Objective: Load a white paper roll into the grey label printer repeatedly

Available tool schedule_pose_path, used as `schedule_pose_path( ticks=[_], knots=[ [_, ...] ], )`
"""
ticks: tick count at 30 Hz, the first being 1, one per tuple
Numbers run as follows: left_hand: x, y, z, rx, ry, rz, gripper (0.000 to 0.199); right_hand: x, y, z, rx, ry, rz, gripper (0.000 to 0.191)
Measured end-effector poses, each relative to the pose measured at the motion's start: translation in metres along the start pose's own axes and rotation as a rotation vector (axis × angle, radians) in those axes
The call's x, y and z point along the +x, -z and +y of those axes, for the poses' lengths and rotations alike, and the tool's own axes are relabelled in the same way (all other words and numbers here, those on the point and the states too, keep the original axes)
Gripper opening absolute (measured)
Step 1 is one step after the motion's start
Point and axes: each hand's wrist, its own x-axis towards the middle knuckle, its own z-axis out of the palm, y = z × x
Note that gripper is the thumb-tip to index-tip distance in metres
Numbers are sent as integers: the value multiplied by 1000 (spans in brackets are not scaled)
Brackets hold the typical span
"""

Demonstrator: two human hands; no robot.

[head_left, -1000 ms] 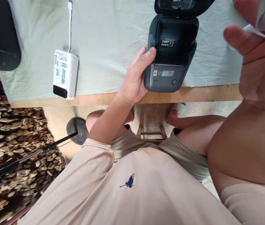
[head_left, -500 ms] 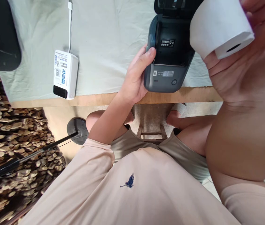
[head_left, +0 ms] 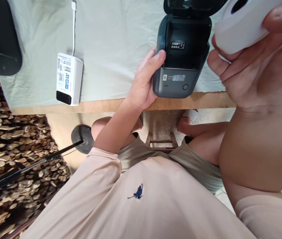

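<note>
A dark blue-grey label printer [head_left: 174,83] lies near the table's front edge, its lid [head_left: 190,7] raised and its inner bay bare. My left hand [head_left: 145,79] grips the printer's left side, thumb over the rim. At the upper right my right hand [head_left: 252,66] holds a white paper roll [head_left: 245,28] between its fingers, just right of the open lid and partly beyond the frame. The roll is tilted, with its dark core hole showing at the top.
A white power bank [head_left: 67,76] with a white cable [head_left: 74,30] lies on the cloth-covered table [head_left: 106,43]. A black object [head_left: 1,39] fills the upper left corner. Below left, a black stand [head_left: 81,139] is beside stacked firewood [head_left: 18,139].
My right hand has turned the roll, so the core hole now faces up at its top instead of at the lower right. The roll has moved slightly right, away from the printer.
</note>
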Motion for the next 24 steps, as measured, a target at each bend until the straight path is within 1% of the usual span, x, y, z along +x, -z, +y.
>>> schedule_pose_path(
  ticks=[1, 3, 4, 6, 9, 12, 15, 17, 19, 21, 24],
  knots=[
    [0, 0, 0, 3, -1, 5, 13, 1, 0, 0, 36, 0, -10, 35],
    [0, 0, -1, 12, -1, 21, 15, 1, 0, 1, 111, 34, -75, 34],
    [1, 0, -1, 16, 2, 26, 15, 1, 0, 2, 107, 53, -103, 32],
    [1, 0, -1, 24, 7, 26, 15, -1, 0, 5, 29, 82, -137, 30],
    [1, 0, 0, 58, 8, 23, 15, -4, -3, 8, -68, 149, -112, 34],
    [1, 1, 0, 114, 11, 37, 18, -7, -6, 11, -71, 193, -108, 38],
    [0, 2, 0, 134, 6, 33, 19, -7, -8, 13, -74, 239, -92, 35],
    [0, 3, 1, 152, 9, 37, 20, -3, -5, 14, -79, 222, -63, 35],
    [1, 4, 1, 180, 27, 54, 23, 3, 1, 15, -66, 142, -68, 37],
    [1, 4, 1, 184, 36, 62, 23, 8, 8, 16, -24, 50, -113, 39],
    [2, 4, 0, 126, 17, 37, 18, 8, 14, 15, 36, 8, -159, 30]
  ],
)
